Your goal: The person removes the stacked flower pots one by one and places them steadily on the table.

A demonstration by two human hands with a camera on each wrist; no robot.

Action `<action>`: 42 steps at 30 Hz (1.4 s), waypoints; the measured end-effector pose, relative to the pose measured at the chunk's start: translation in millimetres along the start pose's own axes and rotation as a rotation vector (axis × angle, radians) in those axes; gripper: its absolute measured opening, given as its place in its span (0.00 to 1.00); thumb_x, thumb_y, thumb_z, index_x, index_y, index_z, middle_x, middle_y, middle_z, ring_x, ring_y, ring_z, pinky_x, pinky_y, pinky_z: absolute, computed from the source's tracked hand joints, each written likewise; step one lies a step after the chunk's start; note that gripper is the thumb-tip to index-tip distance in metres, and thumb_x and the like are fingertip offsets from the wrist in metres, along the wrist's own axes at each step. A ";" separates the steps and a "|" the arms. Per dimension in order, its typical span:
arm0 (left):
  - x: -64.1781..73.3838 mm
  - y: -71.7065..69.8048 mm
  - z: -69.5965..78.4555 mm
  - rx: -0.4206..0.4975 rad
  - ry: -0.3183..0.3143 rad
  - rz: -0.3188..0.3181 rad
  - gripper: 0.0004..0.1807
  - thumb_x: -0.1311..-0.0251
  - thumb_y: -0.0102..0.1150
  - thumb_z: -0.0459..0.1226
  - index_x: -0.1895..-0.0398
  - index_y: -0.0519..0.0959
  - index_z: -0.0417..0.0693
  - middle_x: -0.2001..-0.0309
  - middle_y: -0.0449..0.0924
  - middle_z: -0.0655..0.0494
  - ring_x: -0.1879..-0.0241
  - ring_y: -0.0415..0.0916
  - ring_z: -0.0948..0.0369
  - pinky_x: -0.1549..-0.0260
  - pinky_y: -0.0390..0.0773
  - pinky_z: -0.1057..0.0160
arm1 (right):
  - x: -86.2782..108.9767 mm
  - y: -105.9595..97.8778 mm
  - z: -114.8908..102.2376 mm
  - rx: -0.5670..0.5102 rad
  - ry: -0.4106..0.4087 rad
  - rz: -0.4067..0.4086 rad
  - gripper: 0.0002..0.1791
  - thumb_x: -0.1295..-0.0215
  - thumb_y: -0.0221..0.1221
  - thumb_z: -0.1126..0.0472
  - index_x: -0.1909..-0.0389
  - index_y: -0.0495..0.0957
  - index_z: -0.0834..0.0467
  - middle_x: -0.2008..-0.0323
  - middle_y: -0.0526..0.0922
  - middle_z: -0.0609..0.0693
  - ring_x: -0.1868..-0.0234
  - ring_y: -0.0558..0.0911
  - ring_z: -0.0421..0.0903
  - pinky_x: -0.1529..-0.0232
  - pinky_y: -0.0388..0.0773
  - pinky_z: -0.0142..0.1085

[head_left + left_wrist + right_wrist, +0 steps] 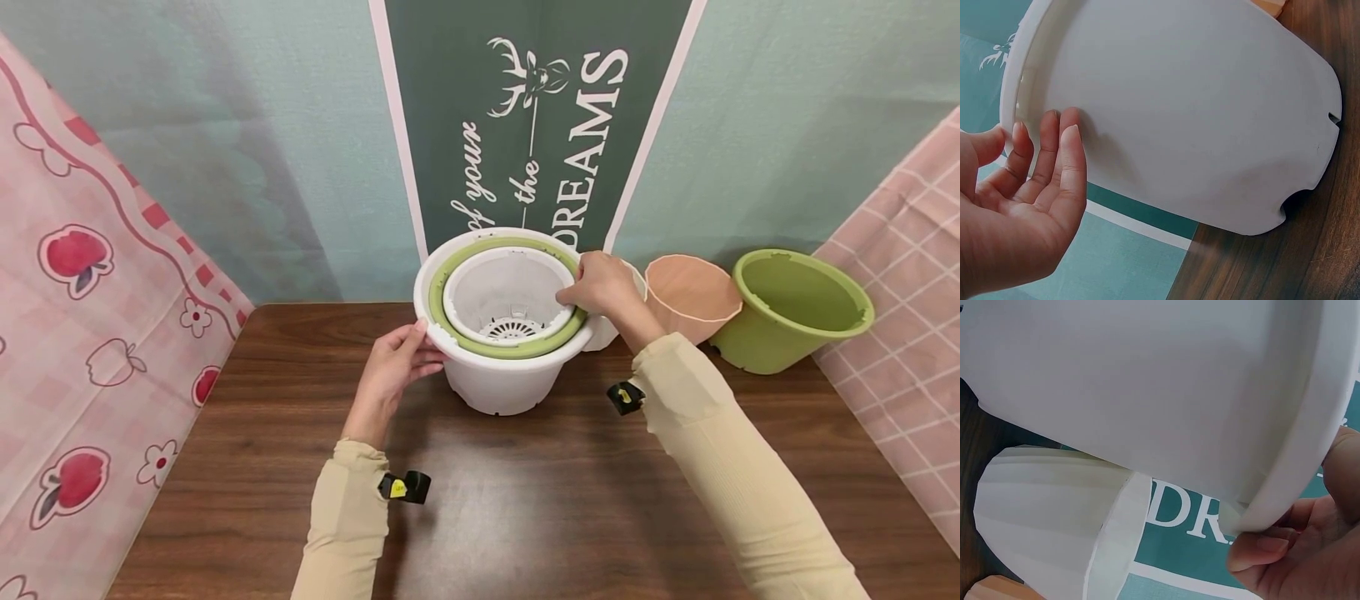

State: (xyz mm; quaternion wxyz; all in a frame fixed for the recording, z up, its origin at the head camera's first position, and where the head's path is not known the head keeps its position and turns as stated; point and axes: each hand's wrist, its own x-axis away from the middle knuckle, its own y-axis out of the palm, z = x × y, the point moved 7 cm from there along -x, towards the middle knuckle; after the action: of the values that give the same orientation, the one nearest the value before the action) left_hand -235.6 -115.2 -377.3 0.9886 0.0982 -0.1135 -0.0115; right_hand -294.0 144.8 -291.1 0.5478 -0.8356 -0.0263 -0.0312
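A large white flowerpot (498,387) stands upright on the table, with a green flowerpot (517,350) nested in it and a smaller white flowerpot (506,283) innermost, its slotted bottom showing. On the left, my left hand (397,358) pinches the large pot's rim, thumb at the edge and fingers against the wall below. My right hand (603,287) grips the right side of the stack. Its thumb reaches over to the inner white pot's rim, while the right wrist view shows fingers (1266,544) curled under the large pot's rim.
Right of the stack stand a white faceted pot (1054,512), partly hidden by the right hand in the head view, a peach faceted pot (690,292) and another green pot (780,333). Printed cloths hang behind and at both sides of the wooden table (510,508).
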 end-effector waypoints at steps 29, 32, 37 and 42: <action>-0.5 0.2 -1.0 0.014 0.019 -0.005 0.14 0.33 0.46 0.41 0.69 0.73 0.39 0.75 0.77 0.54 0.72 0.80 0.61 0.70 0.81 0.64 | -0.6 -1.8 -0.7 -0.037 -0.009 -0.022 0.12 0.55 0.58 0.58 0.85 0.68 0.60 0.84 0.68 0.51 0.76 0.70 0.49 0.81 0.65 0.33; -0.4 0.2 -0.5 0.014 0.018 -0.009 0.14 0.33 0.45 0.41 0.69 0.73 0.39 0.75 0.77 0.54 0.72 0.80 0.62 0.70 0.81 0.64 | -1.2 -1.9 0.3 -0.049 -0.012 -0.020 0.12 0.54 0.58 0.58 0.86 0.67 0.60 0.85 0.67 0.51 0.76 0.69 0.49 0.82 0.65 0.33; -0.6 0.0 -0.8 0.011 0.015 -0.008 0.14 0.33 0.46 0.41 0.69 0.73 0.40 0.75 0.77 0.54 0.72 0.80 0.61 0.70 0.81 0.64 | -2.1 -2.3 1.3 -0.056 -0.017 -0.021 0.13 0.54 0.58 0.59 0.88 0.67 0.60 0.86 0.66 0.50 0.75 0.68 0.49 0.82 0.64 0.33; -0.7 -0.2 -0.9 0.006 0.012 -0.003 0.14 0.33 0.45 0.41 0.70 0.73 0.40 0.75 0.77 0.54 0.72 0.80 0.61 0.70 0.81 0.64 | -2.3 -2.8 0.8 -0.057 -0.025 -0.025 0.14 0.54 0.57 0.59 0.89 0.67 0.60 0.87 0.65 0.50 0.73 0.68 0.50 0.82 0.64 0.34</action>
State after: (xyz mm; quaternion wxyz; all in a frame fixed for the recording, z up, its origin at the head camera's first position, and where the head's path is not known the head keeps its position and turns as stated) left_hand -236.0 -115.2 -378.3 0.9889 0.1016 -0.1074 -0.0120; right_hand -296.5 146.6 -289.1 0.5230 -0.8508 -0.0430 -0.0283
